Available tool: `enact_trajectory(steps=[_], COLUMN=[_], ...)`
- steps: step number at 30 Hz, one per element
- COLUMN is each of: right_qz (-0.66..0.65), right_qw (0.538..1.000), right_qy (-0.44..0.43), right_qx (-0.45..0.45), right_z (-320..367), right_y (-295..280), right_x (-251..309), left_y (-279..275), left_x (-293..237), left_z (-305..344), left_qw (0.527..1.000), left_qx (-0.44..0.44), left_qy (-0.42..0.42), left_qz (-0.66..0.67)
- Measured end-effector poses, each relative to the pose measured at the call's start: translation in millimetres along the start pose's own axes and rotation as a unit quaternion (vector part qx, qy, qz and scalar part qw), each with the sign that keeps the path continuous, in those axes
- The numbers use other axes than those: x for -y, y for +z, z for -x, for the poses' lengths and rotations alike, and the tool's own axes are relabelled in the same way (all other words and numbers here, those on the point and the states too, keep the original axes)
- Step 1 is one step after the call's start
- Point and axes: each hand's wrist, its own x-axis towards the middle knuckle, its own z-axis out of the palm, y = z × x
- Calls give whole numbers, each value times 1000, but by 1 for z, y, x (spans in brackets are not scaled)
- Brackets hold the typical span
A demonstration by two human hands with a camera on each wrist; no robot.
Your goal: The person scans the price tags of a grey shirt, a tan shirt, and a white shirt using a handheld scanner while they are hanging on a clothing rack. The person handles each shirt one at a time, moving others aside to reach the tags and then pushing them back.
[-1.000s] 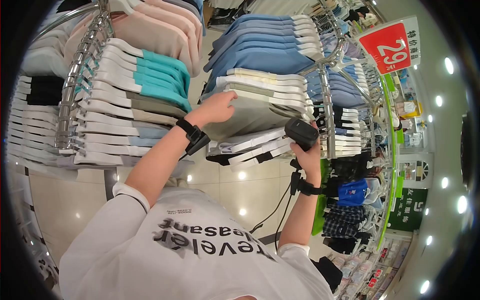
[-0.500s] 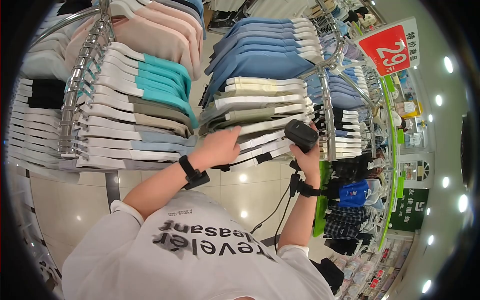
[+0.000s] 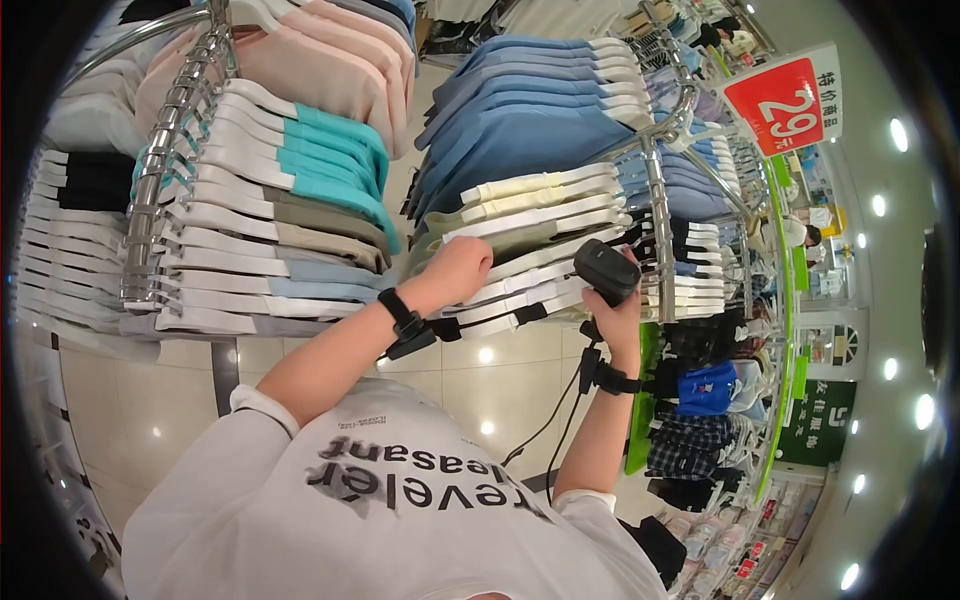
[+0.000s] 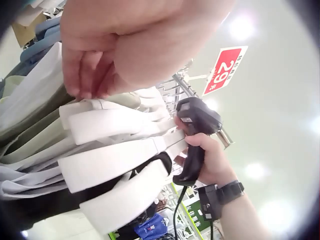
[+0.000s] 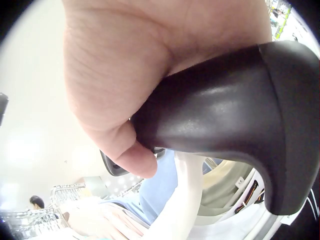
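My left hand (image 3: 455,272) is among shirts on white hangers at the near end of the right-hand rack, its fingers bent downward. In the left wrist view the fingertips (image 4: 90,92) pinch the end of a white hanger (image 4: 112,122) that carries a pale shirt. Grey-green and white shirts (image 4: 30,125) hang close together below and beside that hand. My right hand (image 3: 618,318) grips the handle of a black handheld barcode scanner (image 3: 607,270), held over the hook end of the hangers. In the right wrist view its thumb side wraps the dark scanner body (image 5: 210,110).
Blue shirts (image 3: 530,125) hang farther along the same rack. Turquoise shirts (image 3: 335,160) fill the left rack with its chrome rail (image 3: 165,170). A red 29 price sign (image 3: 785,105) stands at upper right. The scanner's cable (image 3: 565,430) hangs toward the body.
The left hand has come down and toward me, then slightly back up and right. The gap showing a grey-green shirt front has narrowed as hangers shifted toward me. The right hand stays nearly still.
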Motion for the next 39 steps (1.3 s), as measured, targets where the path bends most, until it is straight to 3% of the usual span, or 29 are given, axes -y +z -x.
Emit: enact_trajectory(steps=[2,6,14,30,35,39], right_qz=[0,14,11,-4,3,4], right_qw=[1000,1000,1000,1000,1000,1000], right_qy=[-2,0,14,26,17,12], right_qx=[1,0,12,8,-2,-5], right_z=[-1,-1,3,2,1,1], right_y=[0,0,-5,-2,-1,-1], right_x=[0,4,3,5,0,-1], left_y=[5,-8,-33,-26,-28,-30], left_x=[8,4,-6,8,-3,-10], left_z=[-8,-8,-18,-12,-4,9], left_qw=[998,997,986,994,991,993], left_qx=[-50,-47,48,-12,-22,-53], left_qy=[-22,-37,-119,-65,-114,-99], left_qz=[21,-42,-102,-84,-59,-45])
